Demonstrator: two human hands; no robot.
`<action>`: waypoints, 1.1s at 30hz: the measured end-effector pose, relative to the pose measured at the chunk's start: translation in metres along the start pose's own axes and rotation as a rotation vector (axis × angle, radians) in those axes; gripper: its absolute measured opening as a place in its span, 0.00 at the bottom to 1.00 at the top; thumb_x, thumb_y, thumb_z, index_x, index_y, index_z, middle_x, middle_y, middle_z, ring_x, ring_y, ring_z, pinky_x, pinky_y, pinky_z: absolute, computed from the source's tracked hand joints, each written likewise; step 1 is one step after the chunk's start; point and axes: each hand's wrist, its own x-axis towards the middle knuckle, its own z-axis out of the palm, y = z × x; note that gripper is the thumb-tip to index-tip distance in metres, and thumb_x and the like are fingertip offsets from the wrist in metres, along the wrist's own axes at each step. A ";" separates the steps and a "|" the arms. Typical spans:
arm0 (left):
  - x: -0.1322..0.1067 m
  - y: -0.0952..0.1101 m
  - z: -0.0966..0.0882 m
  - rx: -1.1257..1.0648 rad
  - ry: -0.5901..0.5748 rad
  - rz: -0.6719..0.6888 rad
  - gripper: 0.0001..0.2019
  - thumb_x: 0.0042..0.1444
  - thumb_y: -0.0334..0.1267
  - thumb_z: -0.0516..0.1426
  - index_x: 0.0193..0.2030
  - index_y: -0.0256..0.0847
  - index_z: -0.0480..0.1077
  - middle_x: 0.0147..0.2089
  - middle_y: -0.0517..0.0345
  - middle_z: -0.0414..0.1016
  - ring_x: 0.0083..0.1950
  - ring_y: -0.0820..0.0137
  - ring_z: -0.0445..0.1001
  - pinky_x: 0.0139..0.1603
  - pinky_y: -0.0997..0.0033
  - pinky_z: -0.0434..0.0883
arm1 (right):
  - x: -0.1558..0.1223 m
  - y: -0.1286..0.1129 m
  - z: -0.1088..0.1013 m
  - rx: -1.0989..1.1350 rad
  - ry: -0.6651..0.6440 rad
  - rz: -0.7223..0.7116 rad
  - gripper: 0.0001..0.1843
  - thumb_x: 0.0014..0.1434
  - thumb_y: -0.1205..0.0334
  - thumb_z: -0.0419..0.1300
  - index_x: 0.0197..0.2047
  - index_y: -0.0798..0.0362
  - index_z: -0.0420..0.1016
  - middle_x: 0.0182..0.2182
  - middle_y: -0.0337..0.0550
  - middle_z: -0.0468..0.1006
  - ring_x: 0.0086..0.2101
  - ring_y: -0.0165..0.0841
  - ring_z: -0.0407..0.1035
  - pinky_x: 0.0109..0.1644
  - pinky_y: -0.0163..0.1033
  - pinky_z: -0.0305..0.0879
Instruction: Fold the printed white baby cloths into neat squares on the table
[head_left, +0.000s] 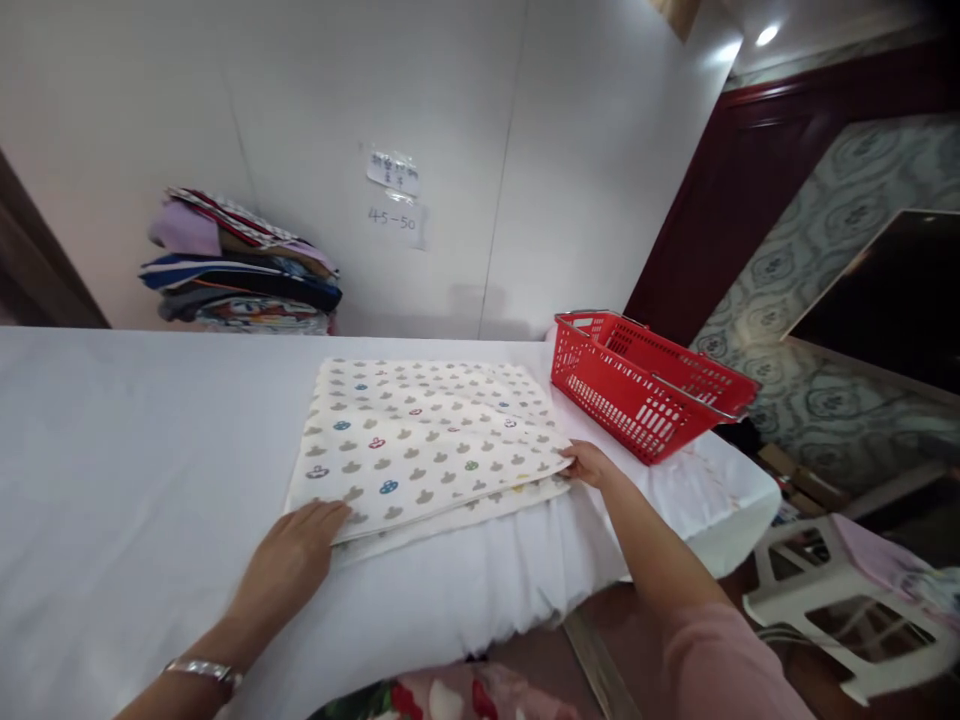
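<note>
A cream cloth [427, 440] printed with small grey and coloured shapes lies folded flat on the white table [135, 450]. My left hand [289, 560] rests at the cloth's near left corner, fingers closed on its edge. My right hand [589, 465] pinches the near right corner. Both hands touch the cloth; its layers show slightly offset along the near edge.
A red plastic basket [645, 385] sits at the table's right end. A stack of folded clothes [240, 265] lies against the white wall at the back left. A white plastic stool [840, 600] stands on the floor to the right, beyond the table edge.
</note>
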 end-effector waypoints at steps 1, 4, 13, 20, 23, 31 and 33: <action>0.000 -0.003 0.000 -0.009 0.044 0.019 0.22 0.49 0.25 0.45 0.46 0.38 0.73 0.48 0.51 0.76 0.52 0.60 0.72 0.53 0.58 0.66 | -0.001 -0.008 0.000 0.006 -0.010 -0.026 0.17 0.43 0.77 0.57 0.39 0.57 0.71 0.32 0.48 0.79 0.30 0.36 0.74 0.28 0.37 0.72; -0.001 -0.007 -0.001 -0.036 0.173 0.090 0.20 0.52 0.29 0.46 0.47 0.40 0.73 0.48 0.52 0.76 0.52 0.60 0.71 0.53 0.58 0.65 | -0.006 -0.030 -0.002 0.040 -0.030 -0.200 0.19 0.46 0.73 0.59 0.43 0.53 0.71 0.38 0.44 0.79 0.36 0.34 0.74 0.36 0.35 0.72; -0.022 -0.012 0.014 -0.107 0.095 0.156 0.20 0.52 0.31 0.45 0.48 0.49 0.69 0.50 0.59 0.75 0.52 0.63 0.71 0.54 0.58 0.66 | -0.016 0.010 -0.023 -0.278 0.182 -0.075 0.11 0.41 0.74 0.62 0.32 0.57 0.70 0.19 0.41 0.75 0.22 0.36 0.71 0.25 0.39 0.70; -0.032 -0.010 0.005 -0.083 0.123 -0.030 0.17 0.53 0.38 0.44 0.48 0.52 0.65 0.48 0.56 0.74 0.50 0.57 0.69 0.47 0.56 0.68 | -0.012 0.005 -0.021 -0.491 0.314 -0.066 0.10 0.47 0.60 0.64 0.31 0.53 0.68 0.17 0.36 0.72 0.20 0.31 0.69 0.22 0.32 0.62; -0.029 -0.006 0.004 -0.059 0.134 0.011 0.16 0.55 0.39 0.43 0.46 0.50 0.67 0.46 0.55 0.75 0.48 0.59 0.70 0.46 0.57 0.68 | -0.008 0.003 -0.019 -0.598 0.358 -0.103 0.08 0.49 0.60 0.63 0.28 0.54 0.68 0.16 0.34 0.69 0.19 0.28 0.66 0.21 0.30 0.59; -0.032 -0.012 0.008 -0.119 0.087 0.094 0.16 0.56 0.37 0.45 0.42 0.52 0.71 0.42 0.59 0.76 0.46 0.63 0.72 0.46 0.60 0.68 | -0.007 0.015 -0.029 -0.899 0.387 -0.155 0.07 0.55 0.61 0.57 0.27 0.55 0.68 0.12 0.32 0.64 0.16 0.27 0.61 0.22 0.30 0.55; -0.032 -0.011 0.008 -0.096 0.054 0.102 0.16 0.55 0.36 0.45 0.42 0.48 0.73 0.43 0.56 0.76 0.46 0.62 0.72 0.46 0.60 0.68 | -0.007 0.016 -0.030 -1.001 0.400 -0.178 0.08 0.55 0.60 0.57 0.27 0.54 0.69 0.13 0.34 0.66 0.18 0.28 0.63 0.24 0.31 0.54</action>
